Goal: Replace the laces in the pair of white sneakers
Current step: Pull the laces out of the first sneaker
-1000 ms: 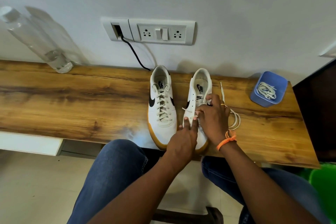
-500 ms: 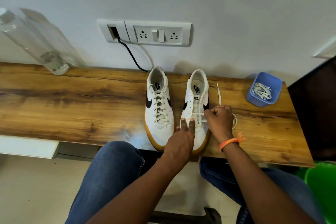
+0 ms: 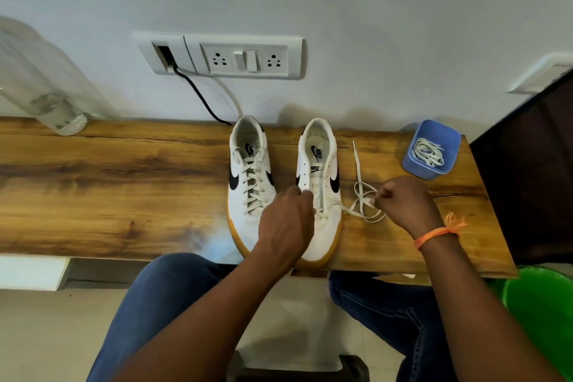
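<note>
Two white sneakers with black swooshes and tan soles stand toes toward me on the wooden shelf point(image 3: 124, 183). The left sneaker point(image 3: 251, 183) is fully laced. The right sneaker point(image 3: 321, 177) has lace only through its lower eyelets. My left hand point(image 3: 288, 223) rests on the right sneaker's toe and lower lacing, fingers curled at its left edge. My right hand point(image 3: 403, 201) pinches the white lace point(image 3: 361, 195), which runs from the shoe out to the right and loops on the shelf.
A blue cup point(image 3: 432, 149) holding more white laces stands at the shelf's right end. A clear bottle point(image 3: 43, 87) leans at the far left. A socket panel point(image 3: 245, 57) with a black cable is on the wall. A green bin point(image 3: 539, 313) sits lower right.
My right hand has pulled the lace out to the right, away from the right sneaker. My left hand has slid up onto the sneaker's lacing area.
</note>
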Demonstrator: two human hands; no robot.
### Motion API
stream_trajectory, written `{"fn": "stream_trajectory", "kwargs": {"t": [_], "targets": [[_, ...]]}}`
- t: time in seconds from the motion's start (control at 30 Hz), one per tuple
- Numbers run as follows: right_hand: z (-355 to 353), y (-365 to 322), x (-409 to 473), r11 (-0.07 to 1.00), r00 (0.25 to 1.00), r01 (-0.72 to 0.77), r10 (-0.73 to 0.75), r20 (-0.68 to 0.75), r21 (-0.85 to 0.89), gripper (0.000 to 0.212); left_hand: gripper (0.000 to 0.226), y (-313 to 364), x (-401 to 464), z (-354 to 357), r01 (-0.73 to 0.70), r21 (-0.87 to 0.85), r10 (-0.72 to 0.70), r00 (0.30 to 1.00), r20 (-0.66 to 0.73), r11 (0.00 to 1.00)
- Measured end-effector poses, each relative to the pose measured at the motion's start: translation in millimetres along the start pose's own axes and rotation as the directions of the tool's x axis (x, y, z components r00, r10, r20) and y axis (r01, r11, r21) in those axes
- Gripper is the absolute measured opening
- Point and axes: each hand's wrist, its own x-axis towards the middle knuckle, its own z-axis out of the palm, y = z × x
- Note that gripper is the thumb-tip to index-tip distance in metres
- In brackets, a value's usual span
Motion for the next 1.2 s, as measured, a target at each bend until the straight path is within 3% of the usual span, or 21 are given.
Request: {"fn": "stream_trajectory", "kwargs": {"t": [0.07, 0.13, 0.2, 0.3, 0.4, 0.47, 0.57, 0.67, 0.77, 0.87, 0.93, 1.03, 1.1, 1.2], "targets": [[-3, 1, 1, 0.988, 0.993, 0.025, -0.007, 0.116, -0.152, 0.011, 0.02, 1, 13, -3, -0.023, -0.11, 0.013, 0.995, -0.094, 0.994], [-3, 1, 4, 0.978, 0.981, 0.022, 0.019, 0.193, -0.207, 0.017, 0.019, -2, 26, -1, 0.001, -0.162, -0.011, 0.998, -0.059, 0.987], [-3, -2, 11, 0.986, 0.986, 0.038, -0.01, 0.167, -0.164, 0.016, 0.017, -6, 34, 9, 0.035, -0.18, -0.033, 0.999, 0.014, 0.983], [-1, -18, 19, 0.981, 0.982, 0.185, -0.187, 0.033, 0.052, 0.026, 0.02, -4, 38, 23, 0.019, -0.177, -0.006, 0.997, 0.075, 0.984], [8, -48, 19, 0.911, 0.914, 0.371, -0.392, 0.099, 0.182, 0.056, 0.02, -1, 43, 25, 0.018, -0.18, -0.01, 0.999, 0.048, 0.984], [22, -54, 17, 0.89, 0.875, 0.449, -0.456, 0.162, 0.079, 0.062, 0.018, -3, 48, 26, 0.031, -0.198, -0.019, 0.998, 0.06, 0.98], [31, -48, 16, 0.864, 0.871, 0.483, -0.457, 0.18, -0.145, 0.068, 0.018, -10, 56, 23, 0.06, -0.256, -0.019, 0.987, 0.158, 0.965], [26, -46, 18, 0.875, 0.867, 0.483, -0.472, 0.162, -0.034, 0.06, 0.015, -19, 68, 3, 0.069, -0.245, 0.014, 0.947, 0.321, 0.967], [23, -47, 19, 0.891, 0.875, 0.453, -0.45, 0.182, 0.024, 0.052, 0.01, -38, 73, -31, -0.003, -0.196, 0.102, 0.862, 0.497, 0.981], [23, -46, 20, 0.897, 0.879, 0.439, -0.44, 0.185, 0.048, 0.054, 0.007, -55, 69, -48, 0.074, -0.231, 0.076, 0.811, 0.58, 0.97], [24, -45, 21, 0.9, 0.88, 0.431, -0.436, 0.19, 0.068, 0.053, 0.01, -54, 68, -46, 0.077, -0.233, 0.061, 0.844, 0.532, 0.969], [27, -47, 21, 0.909, 0.89, 0.399, -0.416, 0.185, 0.123, 0.055, 0.015, -37, 68, -33, -0.007, -0.238, 0.077, 0.955, 0.285, 0.971], [23, -49, 17, 0.914, 0.924, 0.363, -0.377, 0.055, 0.179, 0.05, 0.017, -27, 67, -21, -0.038, -0.244, 0.076, 0.986, 0.148, 0.969], [16, -49, -5, 0.945, 0.945, 0.299, -0.274, -0.181, 0.13, 0.024, 0.014, -22, 67, 1, -0.043, -0.138, 0.07, 0.977, 0.201, 0.989]]}}
